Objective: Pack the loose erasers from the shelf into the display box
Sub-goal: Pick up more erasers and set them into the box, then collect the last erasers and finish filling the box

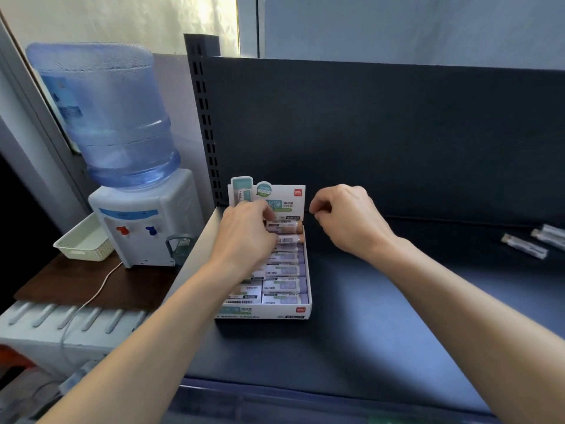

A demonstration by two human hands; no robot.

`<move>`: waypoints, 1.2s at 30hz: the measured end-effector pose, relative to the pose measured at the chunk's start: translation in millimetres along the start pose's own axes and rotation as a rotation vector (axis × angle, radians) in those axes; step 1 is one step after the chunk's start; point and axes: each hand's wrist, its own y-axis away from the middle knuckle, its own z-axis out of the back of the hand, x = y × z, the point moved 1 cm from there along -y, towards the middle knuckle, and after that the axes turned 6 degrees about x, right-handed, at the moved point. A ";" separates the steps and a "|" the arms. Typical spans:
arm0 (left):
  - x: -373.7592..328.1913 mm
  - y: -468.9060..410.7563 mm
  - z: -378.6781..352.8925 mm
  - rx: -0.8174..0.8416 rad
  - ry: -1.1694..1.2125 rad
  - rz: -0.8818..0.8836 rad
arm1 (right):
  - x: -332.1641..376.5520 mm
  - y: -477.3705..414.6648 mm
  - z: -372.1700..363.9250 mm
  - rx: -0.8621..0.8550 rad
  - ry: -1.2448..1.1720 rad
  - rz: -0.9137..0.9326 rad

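Head: water dispenser stands beside the shelf.

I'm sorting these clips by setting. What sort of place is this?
Probably a small stationery shop or its stockroom. There is a dark metal shelf with a slotted upright, as in retail racking. A branded display box on it is filled with packaged erasers. A tabletop water dispenser stands beside it.

Both forearms are bare, and the left hand and right hand seem bare too.
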 end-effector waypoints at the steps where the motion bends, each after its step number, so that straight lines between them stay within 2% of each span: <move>1: -1.8 0.5 2.2 -0.009 0.005 -0.015 | -1.8 2.4 1.4 -0.007 -0.001 -0.008; 8: -34.3 -0.5 6.1 -0.035 0.142 -0.151 | -34.6 26.4 19.8 -0.077 -0.022 -0.159; 14: -78.9 -0.5 -15.2 0.052 0.272 -0.305 | -72.5 55.3 39.7 -0.128 0.007 -0.271; 22: -176.0 18.1 -74.2 0.229 0.257 -0.459 | -151.5 108.5 93.1 -0.194 0.043 -0.375; 29: -267.6 25.7 -146.9 0.367 0.174 -0.449 | -252.3 157.3 154.4 -0.234 0.055 -0.515; 36: -319.8 9.4 -207.3 0.325 0.018 -0.339 | -344.2 183.0 192.1 -0.177 0.023 -0.622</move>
